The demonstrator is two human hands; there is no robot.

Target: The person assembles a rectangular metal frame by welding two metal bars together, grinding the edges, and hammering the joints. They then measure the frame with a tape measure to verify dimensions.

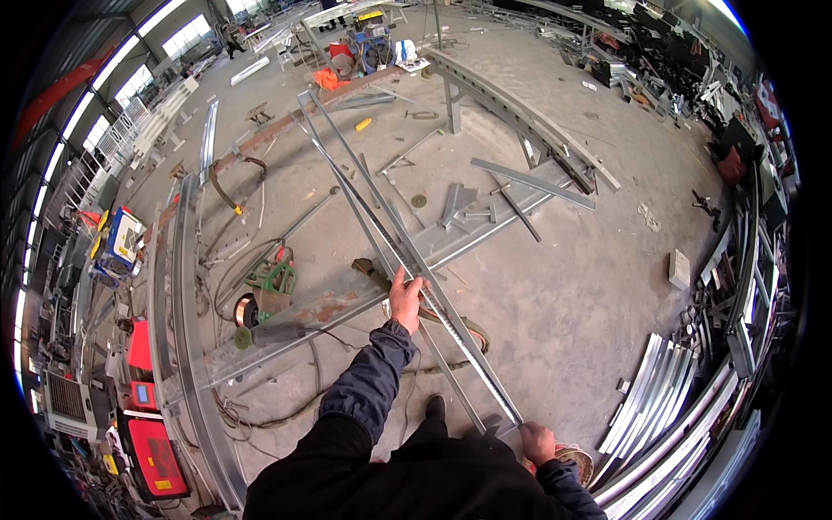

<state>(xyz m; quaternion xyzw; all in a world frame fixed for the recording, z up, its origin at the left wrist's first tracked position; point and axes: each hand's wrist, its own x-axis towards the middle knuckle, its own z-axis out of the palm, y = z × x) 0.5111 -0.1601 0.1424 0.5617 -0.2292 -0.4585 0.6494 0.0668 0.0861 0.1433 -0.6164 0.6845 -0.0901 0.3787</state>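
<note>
A long narrow frame of thin steel profiles [360, 169] slants from the far left toward my body, lying across a wide steel beam [325, 303]. A marked tape measure blade [472, 355] stretches along its right-hand profile. My left hand [405, 301] is closed at mid-length, thumb and fingers pinching the blade at the profile. At the near end, my right hand [538, 443] is closed round the end of the tape; its fingers hide what lies inside. Beside the left hand, an angle grinder [277, 333] rests on the beam.
A green metal carrier [273, 284] and a wire spool [247, 310] sit left. Cables [286, 416] trail across the floor near my feet. Red machines [156, 455] stand at the left edge. Stacked metal strips [650, 394] lie right; a long steel beam [511, 108] stands on legs ahead.
</note>
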